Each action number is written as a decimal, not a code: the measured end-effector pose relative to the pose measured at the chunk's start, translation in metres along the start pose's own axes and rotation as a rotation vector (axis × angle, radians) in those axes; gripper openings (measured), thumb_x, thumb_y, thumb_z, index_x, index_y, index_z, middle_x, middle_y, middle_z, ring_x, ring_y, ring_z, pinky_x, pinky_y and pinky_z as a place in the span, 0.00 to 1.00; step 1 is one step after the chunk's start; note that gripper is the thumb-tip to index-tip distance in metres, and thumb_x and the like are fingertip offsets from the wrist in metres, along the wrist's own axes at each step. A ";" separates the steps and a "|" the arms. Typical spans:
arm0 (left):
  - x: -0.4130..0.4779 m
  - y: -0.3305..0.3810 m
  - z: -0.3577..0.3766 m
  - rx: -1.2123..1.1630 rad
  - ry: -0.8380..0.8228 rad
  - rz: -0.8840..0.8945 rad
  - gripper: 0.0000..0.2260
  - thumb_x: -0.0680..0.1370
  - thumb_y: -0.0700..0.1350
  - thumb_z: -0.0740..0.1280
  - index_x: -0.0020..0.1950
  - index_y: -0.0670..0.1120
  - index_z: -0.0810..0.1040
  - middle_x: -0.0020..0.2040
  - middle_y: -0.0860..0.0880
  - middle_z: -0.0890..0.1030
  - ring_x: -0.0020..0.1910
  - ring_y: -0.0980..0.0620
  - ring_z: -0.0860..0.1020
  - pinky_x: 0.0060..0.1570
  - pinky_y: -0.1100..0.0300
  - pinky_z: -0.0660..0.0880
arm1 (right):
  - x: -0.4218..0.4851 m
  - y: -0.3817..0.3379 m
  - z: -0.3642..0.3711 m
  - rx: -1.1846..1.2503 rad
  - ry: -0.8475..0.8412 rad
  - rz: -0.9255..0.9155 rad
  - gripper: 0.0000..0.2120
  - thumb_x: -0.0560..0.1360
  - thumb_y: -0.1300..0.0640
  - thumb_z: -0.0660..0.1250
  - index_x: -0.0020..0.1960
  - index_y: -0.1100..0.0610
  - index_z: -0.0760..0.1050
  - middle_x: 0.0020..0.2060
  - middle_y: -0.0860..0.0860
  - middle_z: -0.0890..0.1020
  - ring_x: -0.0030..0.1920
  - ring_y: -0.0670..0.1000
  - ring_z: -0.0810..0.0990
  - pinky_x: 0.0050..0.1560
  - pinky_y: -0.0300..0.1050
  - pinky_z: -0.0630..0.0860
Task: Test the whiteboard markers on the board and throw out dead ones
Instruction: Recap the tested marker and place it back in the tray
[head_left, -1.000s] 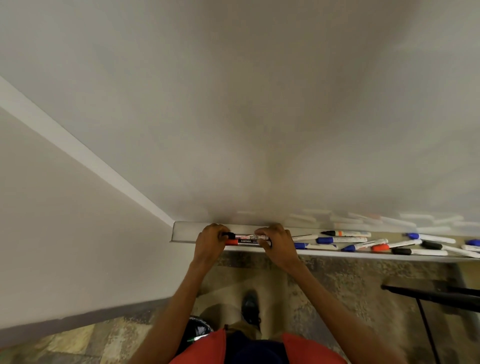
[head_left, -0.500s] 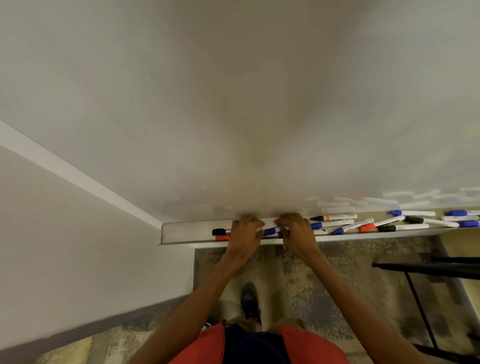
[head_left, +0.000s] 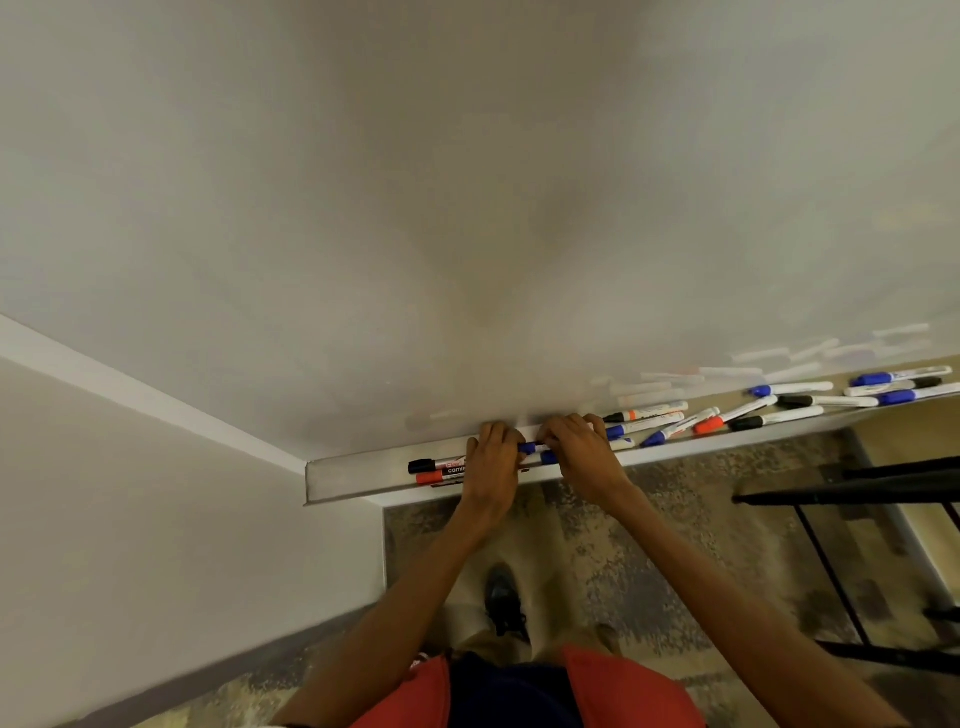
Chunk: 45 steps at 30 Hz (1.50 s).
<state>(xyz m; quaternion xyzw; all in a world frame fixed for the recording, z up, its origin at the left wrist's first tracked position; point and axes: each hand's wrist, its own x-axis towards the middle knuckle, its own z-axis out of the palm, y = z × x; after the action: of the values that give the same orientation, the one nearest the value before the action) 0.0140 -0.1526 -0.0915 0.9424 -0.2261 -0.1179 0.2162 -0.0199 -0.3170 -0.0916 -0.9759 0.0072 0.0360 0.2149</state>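
Observation:
The whiteboard (head_left: 467, 208) fills the upper view, with a metal tray (head_left: 353, 475) along its bottom edge. My left hand (head_left: 492, 460) and my right hand (head_left: 579, 447) sit close together on the tray. Both curl over a blue-capped marker (head_left: 530, 448), whose cap shows between them. A second blue cap (head_left: 548, 458) lies just below it. Left of my left hand lie a black-capped marker (head_left: 427, 465) and a red-capped marker (head_left: 430, 477). Several more markers (head_left: 727, 415), with blue, black and red caps, lie scattered along the tray to the right.
A plain wall (head_left: 156, 519) meets the board's left edge. A black metal frame (head_left: 857, 491) stands on the patterned carpet (head_left: 649, 545) at the right. My shoe (head_left: 503, 597) is below the tray.
Both hands have moved right along the tray, away from the black and red markers they held at the left end. They now hold a blue-capped marker.

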 end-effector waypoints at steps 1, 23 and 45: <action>-0.001 0.001 -0.001 -0.009 0.007 0.005 0.10 0.82 0.43 0.64 0.62 0.43 0.77 0.62 0.44 0.76 0.64 0.45 0.71 0.64 0.53 0.68 | -0.001 0.002 -0.002 0.021 0.012 -0.008 0.09 0.76 0.63 0.66 0.53 0.52 0.76 0.52 0.50 0.81 0.56 0.54 0.77 0.67 0.51 0.63; -0.003 0.085 -0.015 -0.153 -0.114 0.213 0.12 0.84 0.39 0.59 0.66 0.43 0.74 0.61 0.44 0.77 0.57 0.46 0.77 0.59 0.59 0.71 | -0.058 0.045 -0.082 -0.003 0.007 -0.046 0.20 0.82 0.43 0.59 0.63 0.54 0.79 0.41 0.53 0.84 0.33 0.50 0.76 0.34 0.38 0.69; -0.082 0.174 -0.002 -0.102 -0.029 0.179 0.14 0.84 0.43 0.61 0.69 0.45 0.74 0.66 0.45 0.77 0.63 0.49 0.76 0.66 0.58 0.72 | -0.141 0.087 -0.114 0.037 -0.144 0.000 0.24 0.80 0.37 0.55 0.38 0.54 0.72 0.30 0.49 0.74 0.30 0.45 0.68 0.36 0.37 0.66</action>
<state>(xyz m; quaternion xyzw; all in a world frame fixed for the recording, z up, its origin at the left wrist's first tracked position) -0.1223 -0.2525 0.0003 0.9044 -0.3064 -0.1229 0.2704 -0.1555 -0.4438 -0.0142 -0.9666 -0.0074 0.1062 0.2331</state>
